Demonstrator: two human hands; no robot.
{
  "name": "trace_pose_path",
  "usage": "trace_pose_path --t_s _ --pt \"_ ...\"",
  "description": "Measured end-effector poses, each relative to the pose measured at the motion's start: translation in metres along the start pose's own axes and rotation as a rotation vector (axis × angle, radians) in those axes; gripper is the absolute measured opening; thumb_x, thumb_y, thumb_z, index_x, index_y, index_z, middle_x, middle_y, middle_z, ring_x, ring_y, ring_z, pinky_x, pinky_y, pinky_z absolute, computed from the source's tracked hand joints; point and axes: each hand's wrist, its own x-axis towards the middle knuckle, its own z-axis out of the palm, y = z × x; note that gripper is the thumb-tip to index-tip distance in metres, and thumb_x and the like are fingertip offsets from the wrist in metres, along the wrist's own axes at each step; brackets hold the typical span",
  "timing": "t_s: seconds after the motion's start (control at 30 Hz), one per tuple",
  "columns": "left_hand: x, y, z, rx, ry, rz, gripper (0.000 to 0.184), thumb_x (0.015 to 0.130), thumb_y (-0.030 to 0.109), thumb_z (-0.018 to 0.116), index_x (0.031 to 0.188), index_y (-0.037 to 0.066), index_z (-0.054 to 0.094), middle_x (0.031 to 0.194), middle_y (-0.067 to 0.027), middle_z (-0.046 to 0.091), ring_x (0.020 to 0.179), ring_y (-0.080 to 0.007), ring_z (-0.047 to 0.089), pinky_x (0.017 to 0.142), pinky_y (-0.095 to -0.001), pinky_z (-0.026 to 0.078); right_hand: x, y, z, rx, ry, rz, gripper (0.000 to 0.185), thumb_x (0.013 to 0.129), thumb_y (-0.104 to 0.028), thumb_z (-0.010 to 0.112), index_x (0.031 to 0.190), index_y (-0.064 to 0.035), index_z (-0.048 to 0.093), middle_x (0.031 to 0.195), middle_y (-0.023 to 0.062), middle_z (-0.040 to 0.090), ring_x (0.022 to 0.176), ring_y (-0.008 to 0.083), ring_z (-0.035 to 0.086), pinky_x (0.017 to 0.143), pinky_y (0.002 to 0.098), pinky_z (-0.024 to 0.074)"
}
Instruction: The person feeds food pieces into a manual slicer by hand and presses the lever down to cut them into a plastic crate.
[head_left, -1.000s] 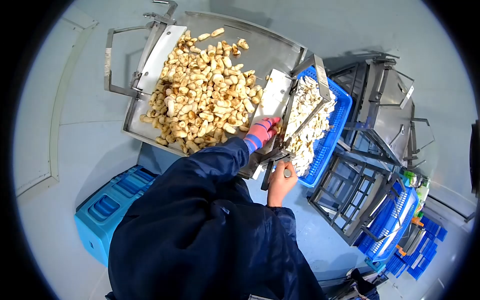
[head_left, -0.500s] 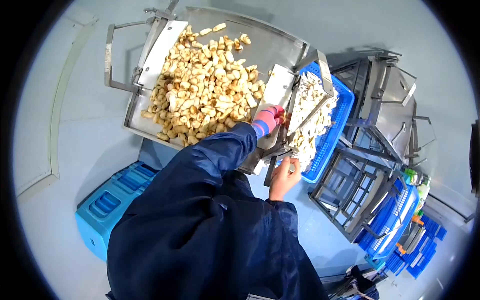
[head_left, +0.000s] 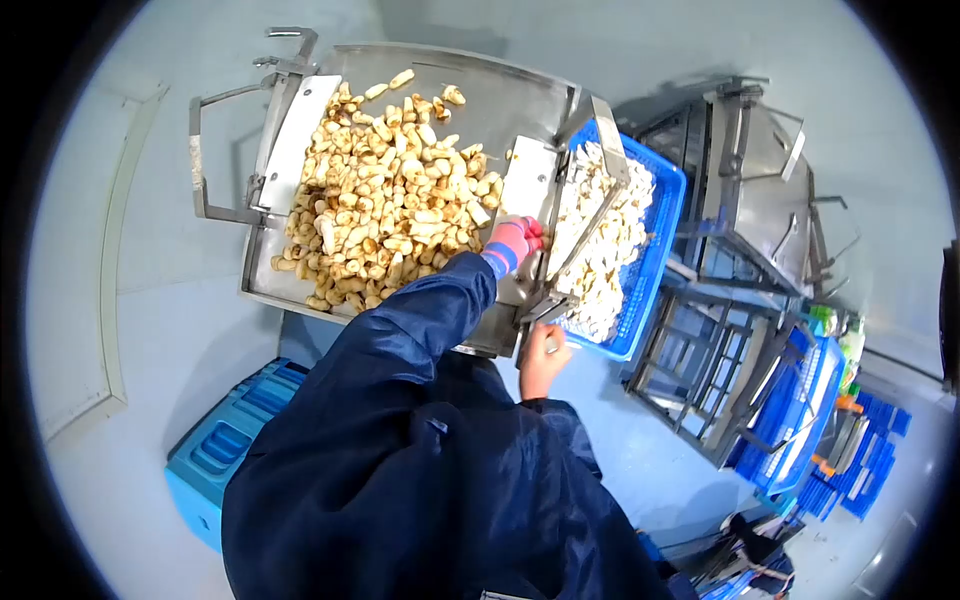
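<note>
My left hand (head_left: pixel 514 243), in a pink and blue striped glove, rests on the white board (head_left: pixel 530 180) beside the blade. Its fingers are closed, and what they hold is hidden. My bare right hand (head_left: pixel 543 360) is wrapped round the handle (head_left: pixel 551 346) of the cutting blade (head_left: pixel 588 232). Left of the board, a heap of whole brown-and-white mushrooms (head_left: pixel 390 200) lies on the steel tray (head_left: pixel 480 85). Pale cut slices (head_left: pixel 600 265) fill much of the blue basket (head_left: pixel 660 215) beyond the blade.
Another white board with a metal handle (head_left: pixel 209 160) stands at the tray's left. A light blue bin (head_left: pixel 215 450) is on the floor at lower left. Steel frames (head_left: pixel 690 365) and a second blue basket (head_left: pixel 800 410) stand at right.
The whole view has shifted, with the tray and basket now lower and further left. The right hand and handle went up slightly, then back down. The left hand stays by the blade.
</note>
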Motion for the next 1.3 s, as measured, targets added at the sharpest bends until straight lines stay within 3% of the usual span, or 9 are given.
trace_pose_path --t_s 0.1,0.17,0.37,0.57,0.77,0.9,0.97,1.07,1.3 --pt "-0.005 -0.005 0.002 0.211 -0.030 0.068 0.012 0.079 0.002 0.061 0.091 0.003 0.060 0.074 -0.0048 0.063 0.065 -0.0121 0.055 0.061 -0.0259 0.045 0.010 -0.069 -0.008 -0.013 -0.025 0.137 0.019 0.080 -0.009 0.062 0.067 0.0013 0.054 0.053 0.0091 0.053 0.052 0.0092 0.045 0.048 0.0302 0.0381" --pt "0.001 -0.005 0.001 0.228 -0.022 0.058 0.009 0.079 0.002 0.061 0.088 0.003 0.059 0.073 -0.0061 0.063 0.064 -0.0118 0.054 0.060 -0.0257 0.045 -0.001 -0.017 0.001 -0.049 0.046 -0.145 0.017 0.079 -0.007 0.061 0.066 0.0017 0.052 0.052 0.0077 0.047 0.054 0.0091 0.042 0.051 0.0303 0.0380" --pt "-0.014 0.028 -0.003 0.251 -0.032 0.025 0.006 0.080 0.003 0.060 0.087 0.004 0.061 0.068 -0.0032 0.061 0.059 -0.0110 0.053 0.055 -0.0248 0.044 0.010 -0.066 -0.009 -0.004 -0.030 0.135 0.020 0.078 -0.007 0.061 0.064 0.0009 0.049 0.052 0.0086 0.045 0.053 0.0096 0.037 0.048 0.0303 0.0351" --pt "-0.008 0.018 0.003 0.298 -0.007 0.020 0.005 0.080 0.003 0.059 0.084 0.005 0.062 0.065 -0.0013 0.059 0.055 -0.0096 0.051 0.052 -0.0248 0.043 -0.006 0.010 -0.002 -0.029 -0.078 -0.030 0.023 0.079 -0.007 0.059 0.062 0.0004 0.045 0.051 0.0080 0.036 0.053 0.0097 0.035 0.047 0.0305 0.0330" --pt "-0.022 0.044 0.016 -0.280 0.032 0.025 0.009 0.082 0.000 0.053 0.089 0.002 0.058 0.073 -0.0077 0.061 0.060 -0.0143 0.055 0.060 -0.0257 0.047 -0.004 0.003 -0.003 -0.036 -0.093 0.052 0.022 0.079 -0.009 0.060 0.063 0.0006 0.048 0.051 0.0113 0.040 0.052 0.0101 0.036 0.047 0.0317 0.0357" --pt "-0.039 0.090 -0.036 0.918 0.017 0.369 0.017 0.078 0.005 0.056 0.094 0.007 0.061 0.089 -0.0081 0.060 0.082 -0.0213 0.060 0.070 -0.0350 0.049 -0.004 0.001 -0.004 -0.027 -0.078 -0.005 0.021 0.079 -0.009 0.060 0.064 0.0006 0.049 0.051 0.0118 0.044 0.052 0.0091 0.039 0.048 0.0309 0.0371" --pt "-0.031 0.071 -0.060 1.554 0.057 0.220 0.017 0.077 0.012 0.054 0.092 0.012 0.063 0.096 -0.0076 0.059 0.093 -0.0249 0.057 0.073 -0.0380 0.048 -0.003 -0.002 -0.003 -0.016 -0.067 -0.014 0.020 0.078 -0.009 0.060 0.064 0.0006 0.050 0.051 0.0116 0.044 0.052 0.0086 0.039 0.048 0.0308 0.0376" --pt "-0.017 0.037 -0.079 1.763 -0.017 0.443 0.018 0.078 0.014 0.050 0.090 0.014 0.063 0.095 -0.0078 0.059 0.089 -0.0239 0.058 0.069 -0.0366 0.048 -0.004 -0.004 -0.004 -0.011 -0.078 0.028 0.020 0.079 -0.009 0.060 0.064 0.0000 0.051 0.051 0.0125 0.046 0.048 0.0104 0.042 0.048 0.0312 0.0386" --pt "-0.019 0.096 -0.074 0.963 -0.109 0.254 0.021 0.078 0.017 0.061 0.097 0.007 0.060 0.092 -0.0113 0.060 0.084 -0.0230 0.061 0.073 -0.0342 0.049 -0.003 -0.009 -0.008 -0.081 -0.075 -0.018 0.019 0.079 -0.011 0.059 0.063 -0.0011 0.053 0.051 0.0131 0.050 0.043 0.0180 0.047 0.047 0.0328 0.0394"
